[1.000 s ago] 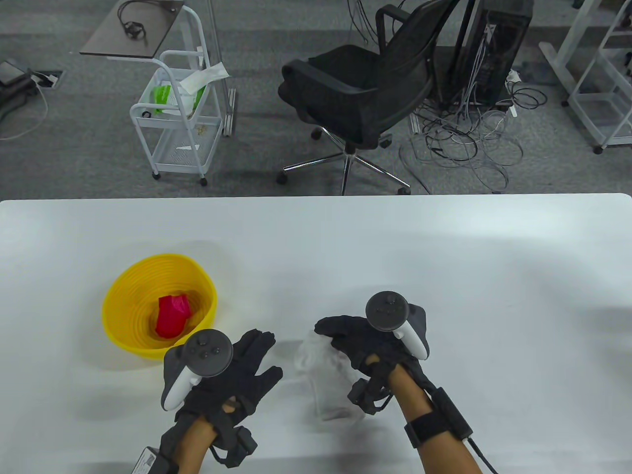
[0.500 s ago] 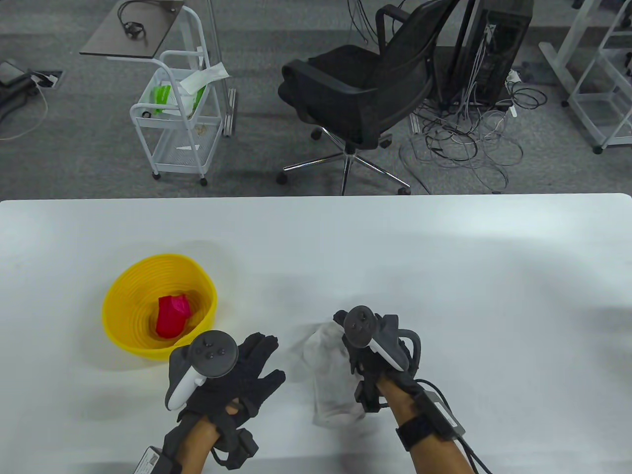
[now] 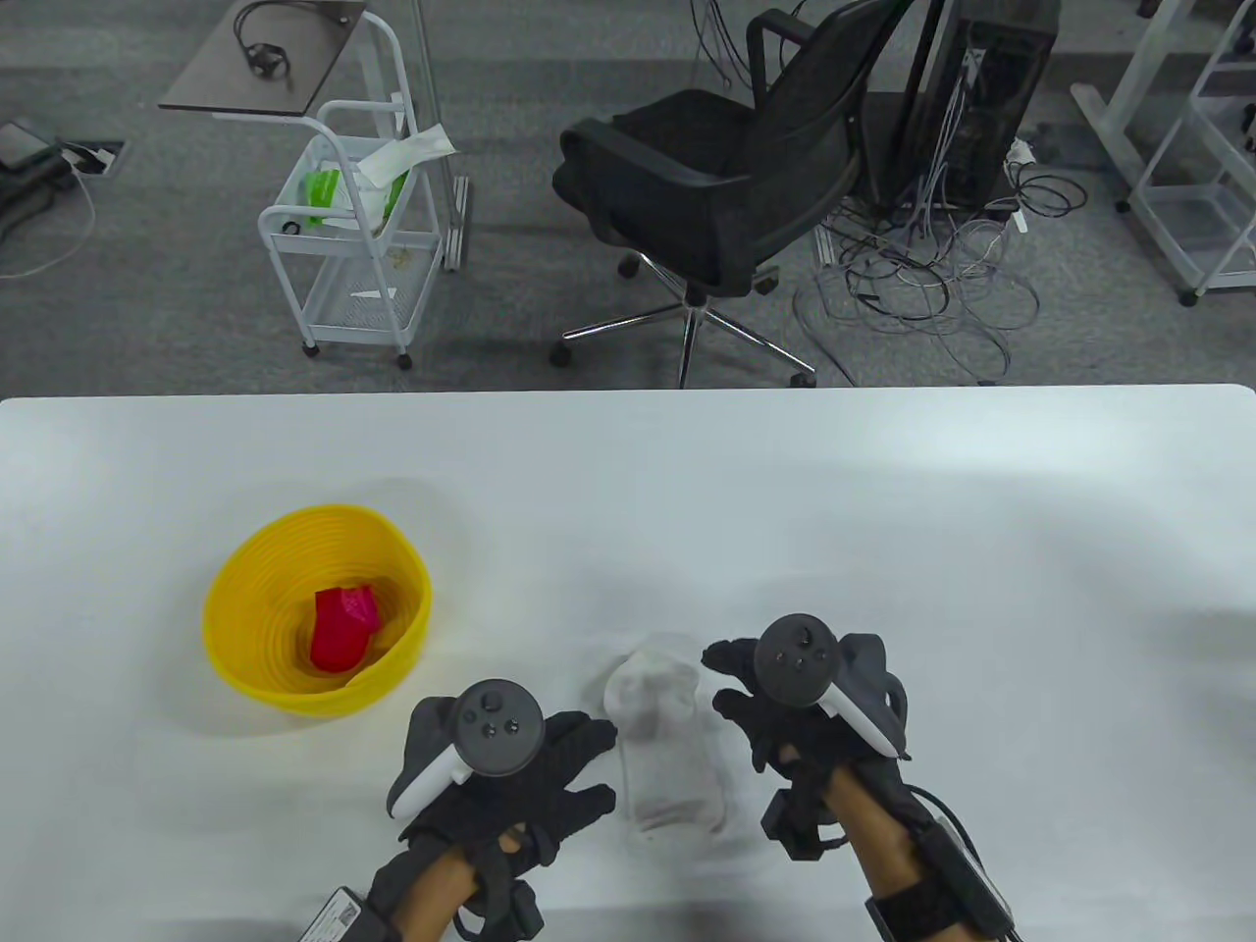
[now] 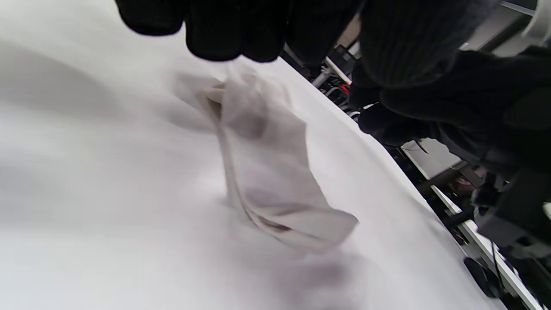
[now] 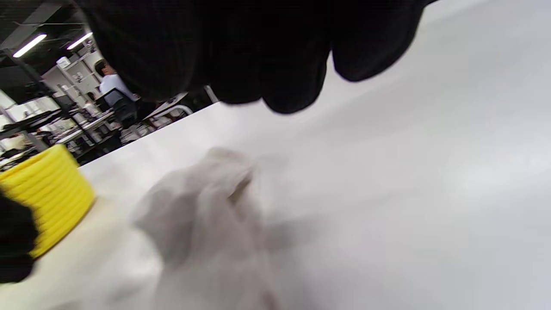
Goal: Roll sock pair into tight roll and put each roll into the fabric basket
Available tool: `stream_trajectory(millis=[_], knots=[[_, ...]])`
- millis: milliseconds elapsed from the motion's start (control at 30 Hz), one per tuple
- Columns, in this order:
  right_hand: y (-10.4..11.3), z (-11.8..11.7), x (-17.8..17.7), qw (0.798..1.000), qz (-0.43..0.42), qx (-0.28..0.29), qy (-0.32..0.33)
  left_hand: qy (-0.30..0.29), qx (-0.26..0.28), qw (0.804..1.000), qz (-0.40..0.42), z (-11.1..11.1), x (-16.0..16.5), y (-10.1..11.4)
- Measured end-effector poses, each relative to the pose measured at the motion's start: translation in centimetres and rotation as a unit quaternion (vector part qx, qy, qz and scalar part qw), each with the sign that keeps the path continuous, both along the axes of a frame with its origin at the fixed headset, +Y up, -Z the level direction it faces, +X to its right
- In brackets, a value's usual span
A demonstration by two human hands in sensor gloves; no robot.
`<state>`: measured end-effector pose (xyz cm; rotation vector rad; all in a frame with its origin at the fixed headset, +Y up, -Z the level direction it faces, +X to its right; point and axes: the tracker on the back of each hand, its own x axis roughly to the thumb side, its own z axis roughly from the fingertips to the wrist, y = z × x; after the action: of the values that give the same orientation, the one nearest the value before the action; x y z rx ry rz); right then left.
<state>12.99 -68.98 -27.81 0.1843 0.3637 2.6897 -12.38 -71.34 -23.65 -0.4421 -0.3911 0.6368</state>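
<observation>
A white sock pair [image 3: 662,756] lies flat on the white table [image 3: 883,549], its far end bunched up; the left wrist view shows the sock pair [image 4: 267,172] too. My left hand [image 3: 579,765] lies beside its left edge with fingers spread straight, touching or nearly touching it. My right hand [image 3: 736,687] hovers at its right edge with fingers loosely curled, holding nothing. The yellow basket [image 3: 235,579] stands to the left with a red sock roll [image 3: 343,628] inside. In the right wrist view the sock pair [image 5: 202,215] sits below my fingers, apart from them.
The basket [image 5: 47,193] is within a hand's width of my left hand. Beyond the table's far edge stand a black office chair [image 3: 706,177], a white cart [image 3: 353,235] and loose cables on the floor.
My right hand has let go of the sock pair's far end and moved right. The sock pair has dropped onto the table. My left hand has slid right, up to the sock's edge.
</observation>
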Motion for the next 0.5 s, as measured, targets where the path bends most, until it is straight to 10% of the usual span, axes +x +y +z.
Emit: stream_trajectory(millis=[500], knots=[[-3.0,5.2,-3.1,0.987,0.107,-0.013,0.122,-0.052,0.033,0.993,-0.104,0.7,4.4,-3.2]])
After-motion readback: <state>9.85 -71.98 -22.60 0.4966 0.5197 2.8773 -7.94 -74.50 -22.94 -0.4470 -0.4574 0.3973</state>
